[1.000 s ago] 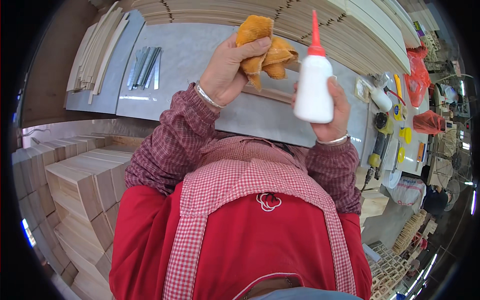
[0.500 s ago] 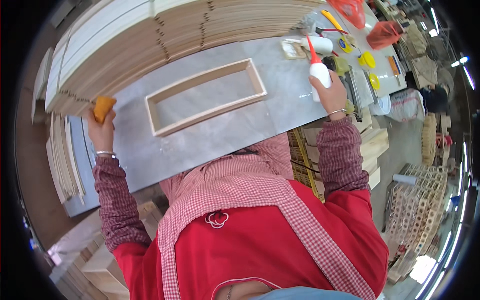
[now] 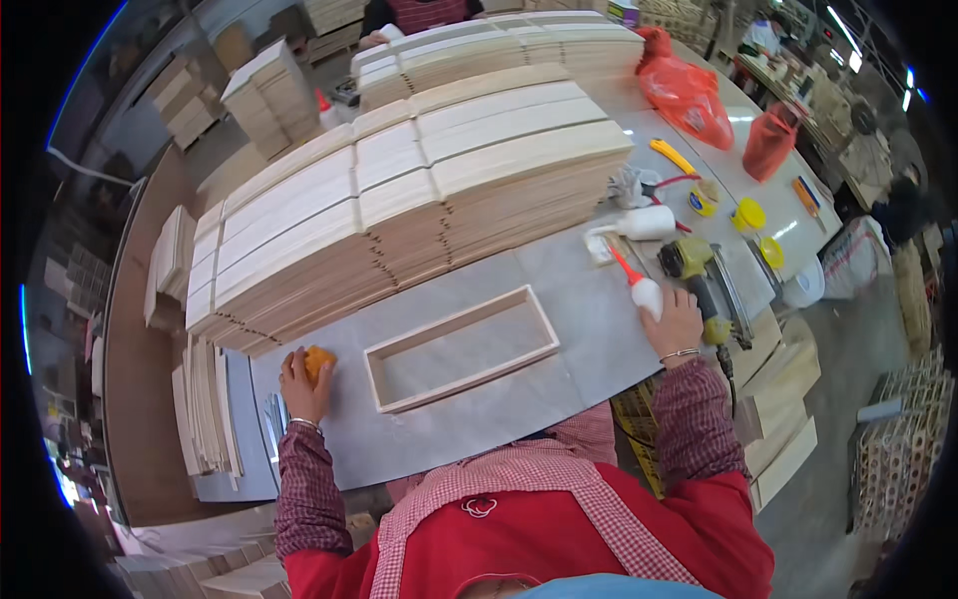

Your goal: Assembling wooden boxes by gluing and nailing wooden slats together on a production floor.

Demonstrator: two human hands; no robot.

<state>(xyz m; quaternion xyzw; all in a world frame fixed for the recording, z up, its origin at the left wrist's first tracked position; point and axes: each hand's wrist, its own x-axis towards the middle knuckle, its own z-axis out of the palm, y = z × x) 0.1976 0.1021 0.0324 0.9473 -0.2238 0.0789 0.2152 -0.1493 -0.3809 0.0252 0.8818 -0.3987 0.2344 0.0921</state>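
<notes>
A shallow rectangular wooden frame (image 3: 470,378) lies on the grey tabletop (image 3: 469,431) between my hands. To its left, my left hand (image 3: 304,387) is closed round a crumpled orange-yellow sponge or cloth (image 3: 319,361), low at the tabletop by the stack's near corner. Beyond the frame's right end, my right hand (image 3: 676,324) grips a white glue bottle (image 3: 647,295) with a long red nozzle. The bottle tilts, its nozzle pointing away and left toward a small whitish pad (image 3: 599,248). My palm and fingers hide the bottle's lower part.
A tall stack of wooden boards (image 3: 409,190) fills the far side. A yellow-green nail gun (image 3: 689,260) lies right of my right hand, near a white bottle (image 3: 649,223) and yellow tubs (image 3: 748,214). Red plastic bags (image 3: 689,100) sit farther back. A person (image 3: 424,15) stands beyond the stacks.
The view has tilted up, showing more of the stacks and workshop. My left hand has lowered the sponge or cloth toward the tabletop. The glue bottle has tipped over from more upright.
</notes>
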